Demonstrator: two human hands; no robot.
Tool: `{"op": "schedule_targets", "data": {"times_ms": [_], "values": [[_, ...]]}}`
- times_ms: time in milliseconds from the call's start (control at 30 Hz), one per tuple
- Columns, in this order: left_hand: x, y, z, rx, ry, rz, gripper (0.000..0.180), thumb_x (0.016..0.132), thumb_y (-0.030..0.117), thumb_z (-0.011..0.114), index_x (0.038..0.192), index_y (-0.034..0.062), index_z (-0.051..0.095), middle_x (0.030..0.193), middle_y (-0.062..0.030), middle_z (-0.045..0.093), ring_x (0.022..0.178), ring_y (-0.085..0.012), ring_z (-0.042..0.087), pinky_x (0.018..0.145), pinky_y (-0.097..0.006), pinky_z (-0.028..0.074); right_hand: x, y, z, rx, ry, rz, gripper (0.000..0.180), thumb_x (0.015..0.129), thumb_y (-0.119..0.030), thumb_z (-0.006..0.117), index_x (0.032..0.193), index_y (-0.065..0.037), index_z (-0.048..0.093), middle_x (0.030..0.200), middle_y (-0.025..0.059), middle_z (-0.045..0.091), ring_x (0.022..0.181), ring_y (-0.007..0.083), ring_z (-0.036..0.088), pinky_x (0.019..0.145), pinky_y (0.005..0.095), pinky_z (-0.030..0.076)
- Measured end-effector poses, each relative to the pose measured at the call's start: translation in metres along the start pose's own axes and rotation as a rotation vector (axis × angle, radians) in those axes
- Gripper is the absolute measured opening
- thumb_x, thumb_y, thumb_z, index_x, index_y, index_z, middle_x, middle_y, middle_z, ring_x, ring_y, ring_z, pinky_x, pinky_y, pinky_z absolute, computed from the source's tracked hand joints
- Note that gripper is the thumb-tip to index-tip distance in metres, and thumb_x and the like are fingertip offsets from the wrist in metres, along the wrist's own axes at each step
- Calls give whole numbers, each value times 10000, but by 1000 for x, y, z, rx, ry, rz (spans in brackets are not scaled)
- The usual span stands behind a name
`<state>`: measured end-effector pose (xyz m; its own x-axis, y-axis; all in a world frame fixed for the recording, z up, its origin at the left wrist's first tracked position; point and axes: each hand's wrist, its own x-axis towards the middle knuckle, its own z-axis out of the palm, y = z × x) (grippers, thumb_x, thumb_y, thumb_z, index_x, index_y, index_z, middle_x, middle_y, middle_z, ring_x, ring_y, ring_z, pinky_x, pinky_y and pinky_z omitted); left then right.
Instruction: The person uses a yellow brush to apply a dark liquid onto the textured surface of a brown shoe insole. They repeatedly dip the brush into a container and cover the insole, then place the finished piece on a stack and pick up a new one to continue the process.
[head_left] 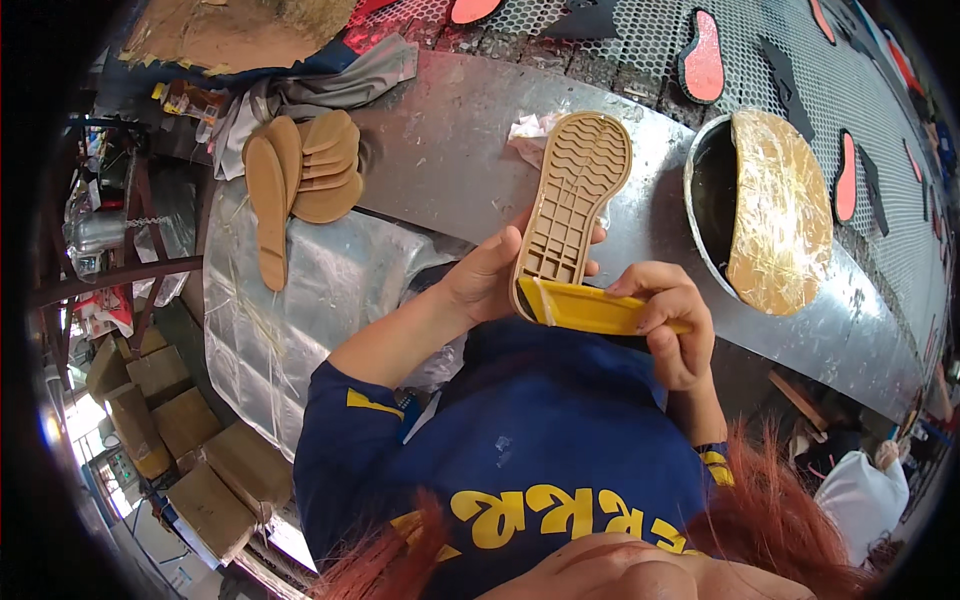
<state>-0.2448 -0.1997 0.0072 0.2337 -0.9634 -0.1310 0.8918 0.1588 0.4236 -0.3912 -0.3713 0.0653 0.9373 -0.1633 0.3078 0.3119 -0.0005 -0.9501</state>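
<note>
My left hand (pixel 482 274) is closed round a tan shoe sole (pixel 578 190) from its left side and underneath. The sole is held tilted above the metal table, its wavy and gridded tread facing up and its lower end toward me. In my right hand (pixel 680 318), fingers pinch a long flat yellow tool (pixel 590 307), perhaps a brush or knife handle; its exact kind is unclear. The tool lies across the sole's near end, where its tip meets the rim. A crumpled pinkish tissue (pixel 530 135) sits behind the sole.
At left, several tan soles (pixel 268 215) lie stacked by a grey cloth (pixel 300 95). To the right stands a round metal pot (pixel 700 165), half covered by a glue-streaked tan board (pixel 780 220). Beyond, a mesh conveyor (pixel 650 40) carries red insoles (pixel 702 60) and black pieces. Cardboard boxes (pixel 245 460) stand lower left.
</note>
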Motion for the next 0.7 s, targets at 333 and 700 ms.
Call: {"op": "schedule_targets", "data": {"times_ms": [333, 700], "values": [[-5, 4, 6, 94, -1, -97, 907, 843, 642, 542, 1497, 147, 153, 1371, -181, 443, 1140, -274, 574, 872, -421, 546, 19, 11, -9, 381, -69, 101, 192, 1004, -225, 451, 961, -45, 501, 1065, 189, 595, 839, 171, 582, 692, 264, 502], [-9, 9, 5, -17, -57, -239, 886, 853, 605, 556, 1496, 154, 148, 1383, -206, 416, 1151, -290, 559, 700, -467, 611, 27, 13, -15, 280, -131, 52, 220, 989, -256, 497, 882, -64, 489, 959, 211, 603, 683, 154, 573, 622, 241, 497]]}}
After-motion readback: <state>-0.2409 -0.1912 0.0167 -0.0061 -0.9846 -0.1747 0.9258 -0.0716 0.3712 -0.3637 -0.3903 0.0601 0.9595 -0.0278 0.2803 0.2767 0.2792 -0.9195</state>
